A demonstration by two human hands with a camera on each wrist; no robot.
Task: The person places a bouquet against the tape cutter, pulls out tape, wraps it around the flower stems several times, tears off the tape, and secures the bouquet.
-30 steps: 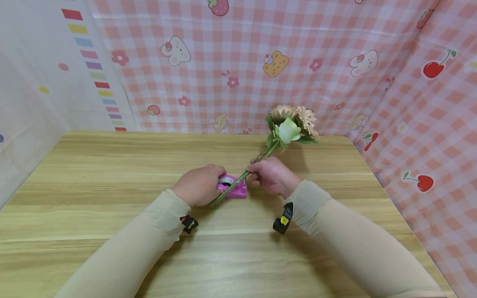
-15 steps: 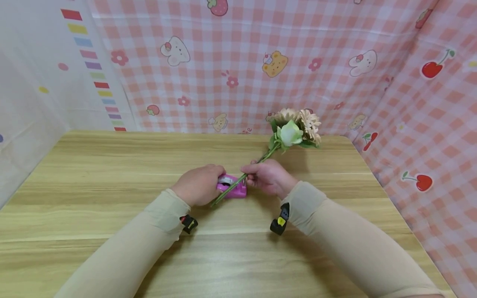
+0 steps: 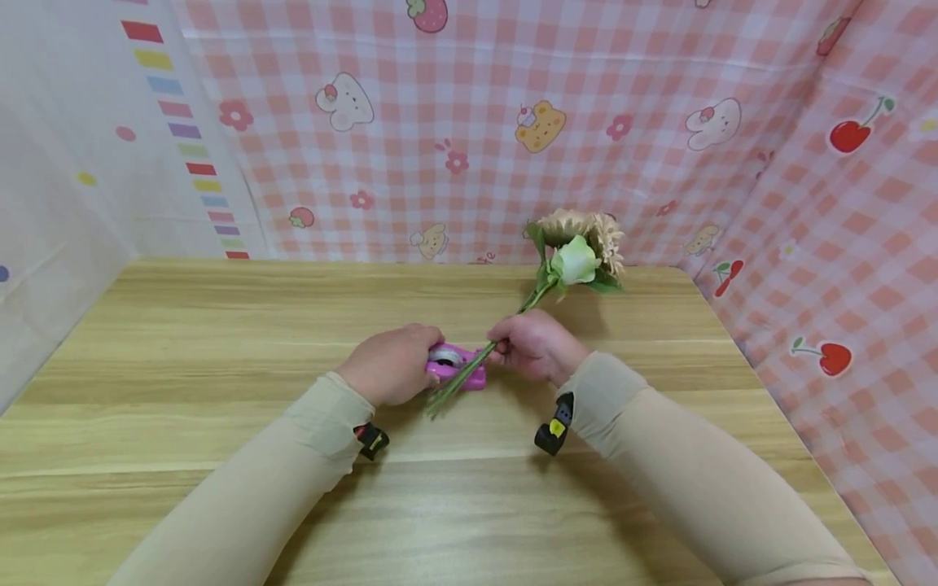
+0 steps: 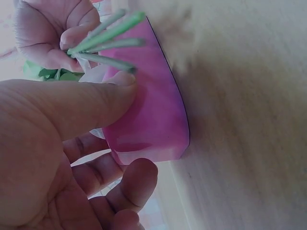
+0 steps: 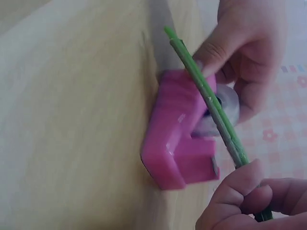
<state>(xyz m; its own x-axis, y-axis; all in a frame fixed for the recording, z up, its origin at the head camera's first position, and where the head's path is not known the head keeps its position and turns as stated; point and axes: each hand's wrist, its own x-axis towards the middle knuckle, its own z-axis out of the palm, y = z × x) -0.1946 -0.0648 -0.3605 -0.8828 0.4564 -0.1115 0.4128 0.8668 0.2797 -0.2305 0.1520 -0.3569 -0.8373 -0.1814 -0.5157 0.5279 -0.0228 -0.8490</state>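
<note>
Near the middle of the wooden table [image 3: 220, 456], my left hand [image 3: 388, 362] grips a pink tape dispenser [image 5: 163, 129] from its left end. A roll of clear tape [image 5: 231, 103] sits in the dispenser. The left thumb lies along its side, fingers around the far side, in the left wrist view. My right hand [image 3: 541, 346] pinches the green stems [image 5: 211, 103] of a small bunch of flowers between thumb and fingers. A pale green rose [image 3: 575, 260] and beige blooms [image 3: 607, 244] lean up to the right. In the head view the stems cross over the dispenser, cut ends pointing toward me.
A pink checked cloth [image 3: 440, 98] with cartoon prints hangs behind the table and along its right side. A whiter cloth panel [image 3: 66, 146] covers the left. Black wrist cameras [image 3: 554, 427] hang beneath both sleeves.
The right hand slid slightly left along the stems, then back right. The lower stem ends have swung a little toward me and right. The left hand and the tape dispenser stay in place.
</note>
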